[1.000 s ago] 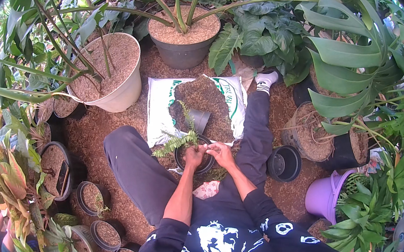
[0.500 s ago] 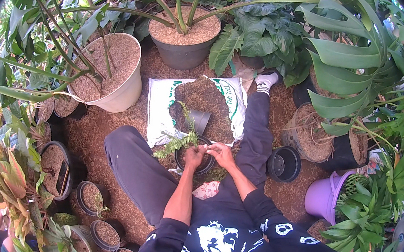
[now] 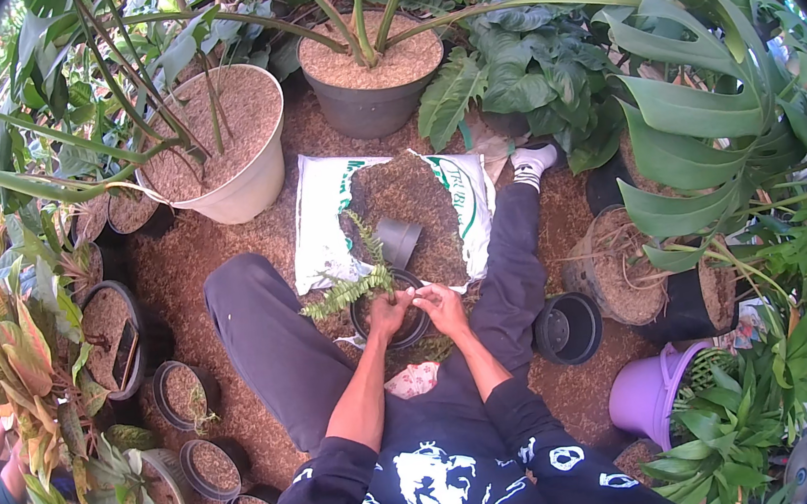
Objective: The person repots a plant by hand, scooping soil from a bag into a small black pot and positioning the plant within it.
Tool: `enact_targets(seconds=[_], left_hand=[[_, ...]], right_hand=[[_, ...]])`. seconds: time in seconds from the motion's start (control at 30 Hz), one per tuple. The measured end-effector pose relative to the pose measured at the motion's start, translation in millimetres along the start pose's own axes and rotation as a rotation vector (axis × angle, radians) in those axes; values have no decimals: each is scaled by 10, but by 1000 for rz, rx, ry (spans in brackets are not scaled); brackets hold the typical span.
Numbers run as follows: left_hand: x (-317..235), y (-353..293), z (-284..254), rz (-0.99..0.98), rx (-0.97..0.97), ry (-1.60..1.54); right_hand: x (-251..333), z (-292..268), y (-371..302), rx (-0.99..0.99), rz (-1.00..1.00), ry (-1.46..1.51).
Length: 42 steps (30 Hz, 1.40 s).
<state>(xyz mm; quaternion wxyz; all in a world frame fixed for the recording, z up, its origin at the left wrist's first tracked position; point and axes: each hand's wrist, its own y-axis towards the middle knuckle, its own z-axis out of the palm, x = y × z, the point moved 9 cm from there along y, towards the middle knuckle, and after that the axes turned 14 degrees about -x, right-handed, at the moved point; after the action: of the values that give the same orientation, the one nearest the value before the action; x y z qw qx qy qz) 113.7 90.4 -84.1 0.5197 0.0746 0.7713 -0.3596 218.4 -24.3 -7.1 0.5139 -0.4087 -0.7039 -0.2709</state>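
Observation:
Between my legs a round black pot (image 3: 417,331) stands just in front of an opened white sack (image 3: 320,224) with dark soil (image 3: 422,194) showing through it. Over that pot my left hand (image 3: 392,311) is closed around the base of a small fern (image 3: 356,291), whose fronds lean out to the left and away from me. Close beside it, my right hand (image 3: 442,307) pinches with its fingertips near the fern's base; what lies in that pinch is too small to name. A small dark grey pot (image 3: 399,241) rests tipped over on the soil.
An unplanted black pot (image 3: 567,329) stands right of my right leg, with a purple bucket (image 3: 647,397) farther right. Several small pots, one a black pot (image 3: 186,394), line the left. A large white pot (image 3: 249,185) and a grey pot (image 3: 375,102) hold tall plants at the back.
The fern's fronds have shifted slightly left. Both hands stay almost in the same place over the black pot, and my left knee has moved slightly outward.

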Motion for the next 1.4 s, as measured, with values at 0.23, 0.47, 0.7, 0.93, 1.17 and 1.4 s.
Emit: enact_targets(seconds=[0.23, 0.47, 0.7, 0.93, 1.17, 1.4], left_hand=[[-182, -85, -89, 114, -92, 139], [-270, -125, -68, 169, -125, 252], [-112, -6, -89, 154, -118, 253], [-183, -93, -56, 139, -114, 196], [-55, -9, -70, 87, -134, 60], [-105, -64, -106, 81, -138, 95]], right_hand=[[64, -9, -17, 3, -7, -40], [11, -46, 1, -6, -28, -17], [132, 9, -9, -1, -52, -37], [134, -58, -17, -14, -42, -53], [181, -1, -12, 3, -45, 22], [265, 17, -33, -1, -92, -59]])
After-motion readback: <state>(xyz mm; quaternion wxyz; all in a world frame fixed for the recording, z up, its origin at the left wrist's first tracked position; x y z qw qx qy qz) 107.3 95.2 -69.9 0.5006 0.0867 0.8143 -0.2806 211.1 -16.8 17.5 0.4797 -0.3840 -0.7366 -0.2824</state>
